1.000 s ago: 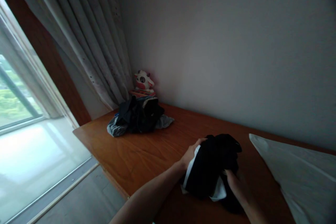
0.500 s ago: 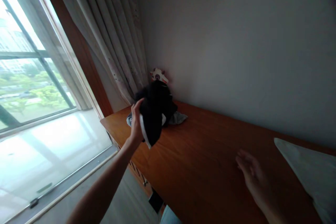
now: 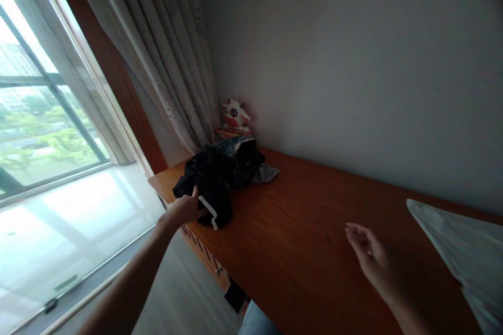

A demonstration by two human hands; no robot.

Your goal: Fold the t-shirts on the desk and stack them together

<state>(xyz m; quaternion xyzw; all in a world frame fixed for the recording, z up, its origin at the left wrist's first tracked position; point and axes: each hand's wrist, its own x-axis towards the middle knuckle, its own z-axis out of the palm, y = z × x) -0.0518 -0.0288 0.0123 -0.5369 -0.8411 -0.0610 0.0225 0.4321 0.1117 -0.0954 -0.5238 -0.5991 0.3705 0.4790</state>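
My left hand [image 3: 184, 209] grips the near edge of a black garment [image 3: 214, 193] with white trim, with its thumb on top and the other fingers partly hidden by the cloth. The garment lies crumpled over the left end of the wooden desktop [image 3: 298, 225]. Beneath and behind it is a heap of dark clothes [image 3: 248, 159], and a grey piece of cloth [image 3: 266, 173] sticks out on the right. Over the right part of the desktop, my right hand [image 3: 369, 251] holds nothing; its fingers are loosely curled and apart from the thumb.
Behind the clothes, a cow figure [image 3: 236, 114] stands in the corner by the curtain [image 3: 165, 63]. Pale cloth [image 3: 459, 241] lies at the desktop's right end. A window [image 3: 51, 115] with a white sill is on the left. Drawer fronts [image 3: 204, 251] run below the desk edge.
The black garment has come down onto the heap with my left hand, which moved lower and nearer. The cow figure shows more fully. My right hand has barely moved.
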